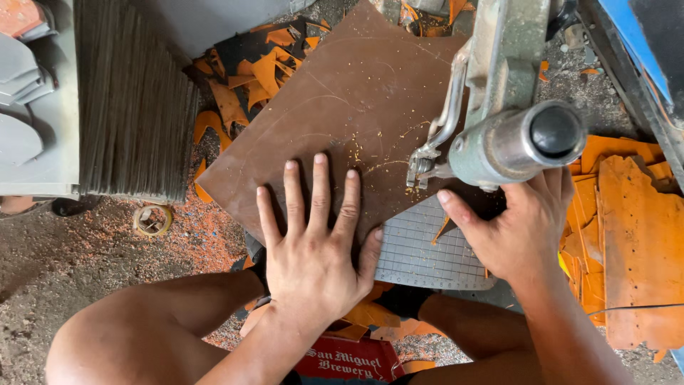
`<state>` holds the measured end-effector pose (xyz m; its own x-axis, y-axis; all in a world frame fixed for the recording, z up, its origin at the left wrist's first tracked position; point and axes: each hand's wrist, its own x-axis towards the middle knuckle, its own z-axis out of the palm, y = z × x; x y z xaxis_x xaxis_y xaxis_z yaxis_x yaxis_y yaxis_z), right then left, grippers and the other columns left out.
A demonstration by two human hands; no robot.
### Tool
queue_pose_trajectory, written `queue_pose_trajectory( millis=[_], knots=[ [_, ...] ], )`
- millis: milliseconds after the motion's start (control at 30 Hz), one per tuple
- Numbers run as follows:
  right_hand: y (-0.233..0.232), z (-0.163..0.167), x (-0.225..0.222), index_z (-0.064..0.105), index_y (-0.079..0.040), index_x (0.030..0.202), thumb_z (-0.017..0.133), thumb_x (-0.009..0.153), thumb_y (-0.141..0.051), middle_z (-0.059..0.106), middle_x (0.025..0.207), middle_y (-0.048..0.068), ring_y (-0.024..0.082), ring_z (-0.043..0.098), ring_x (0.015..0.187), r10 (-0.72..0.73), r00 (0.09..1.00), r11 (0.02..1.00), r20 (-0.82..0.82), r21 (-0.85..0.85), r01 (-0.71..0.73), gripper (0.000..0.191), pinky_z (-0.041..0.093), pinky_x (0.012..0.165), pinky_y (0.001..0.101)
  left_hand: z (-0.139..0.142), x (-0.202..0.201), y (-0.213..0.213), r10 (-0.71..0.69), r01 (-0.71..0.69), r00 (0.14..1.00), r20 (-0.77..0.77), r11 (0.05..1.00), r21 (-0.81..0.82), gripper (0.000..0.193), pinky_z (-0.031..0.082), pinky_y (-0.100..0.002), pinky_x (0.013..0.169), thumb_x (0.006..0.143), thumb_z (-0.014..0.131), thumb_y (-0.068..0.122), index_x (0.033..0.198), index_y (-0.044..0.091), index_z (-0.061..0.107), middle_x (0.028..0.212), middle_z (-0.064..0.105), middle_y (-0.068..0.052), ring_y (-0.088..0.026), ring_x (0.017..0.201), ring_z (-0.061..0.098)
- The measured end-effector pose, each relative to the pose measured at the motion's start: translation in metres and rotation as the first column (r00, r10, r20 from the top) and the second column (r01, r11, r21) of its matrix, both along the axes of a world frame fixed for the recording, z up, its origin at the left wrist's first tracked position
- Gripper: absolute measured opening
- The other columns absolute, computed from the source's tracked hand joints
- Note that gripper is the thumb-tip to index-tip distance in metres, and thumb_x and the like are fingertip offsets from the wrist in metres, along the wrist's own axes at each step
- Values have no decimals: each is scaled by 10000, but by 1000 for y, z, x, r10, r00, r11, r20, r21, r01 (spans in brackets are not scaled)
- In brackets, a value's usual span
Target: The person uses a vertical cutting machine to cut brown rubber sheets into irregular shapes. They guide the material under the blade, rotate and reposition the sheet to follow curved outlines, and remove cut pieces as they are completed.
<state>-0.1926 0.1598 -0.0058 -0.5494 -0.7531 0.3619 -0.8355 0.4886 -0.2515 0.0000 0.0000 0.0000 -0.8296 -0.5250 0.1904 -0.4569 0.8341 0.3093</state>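
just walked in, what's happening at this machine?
A person sits low at a scroll-saw-type cutting machine, working a brown sheet that has curved lines marked on it. The left hand lies flat on the sheet, fingers spread, pressing it on the gridded metal table. The right hand grips the sheet's edge beside the blade area, under the machine's arm. Sawdust dots the sheet near the blade. Orange offcuts are piled around on the ground.
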Motion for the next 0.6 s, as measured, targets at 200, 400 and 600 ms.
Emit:
queue_pose_trajectory(
  millis=[200,400,600],
  knots=[
    [-3,-2,-7,691,-107,1228,859,887,-505,621,1316,156,421,518,1289,0,1000,1000,-16,-13,0,551,361,1166,578,1,-5,-4,-6,6,1000,-17,1000,6,651,143,-745,1155,955,544,485,1490,113,545,1598,368,-248,-530,1472,276],
    [-8,1,-8,701,-123,1192,853,872,-499,657,1310,128,406,537,1305,-24,999,1000,32,-17,24,516,340,1146,568,1,-9,-11,-19,20,999,-35,1000,18,629,124,-721,1182,957,550,491,1483,145,556,1610,366,-225,-509,1493,269],
    [-12,3,-10,732,-154,1177,861,872,-488,703,1243,86,369,579,1277,-27,999,1000,41,-7,27,470,320,1167,573,2,-13,-17,-30,32,997,-66,999,21,612,118,-704,1200,957,573,492,1473,164,579,1612,385,-198,-486,1504,276]
  ],
)
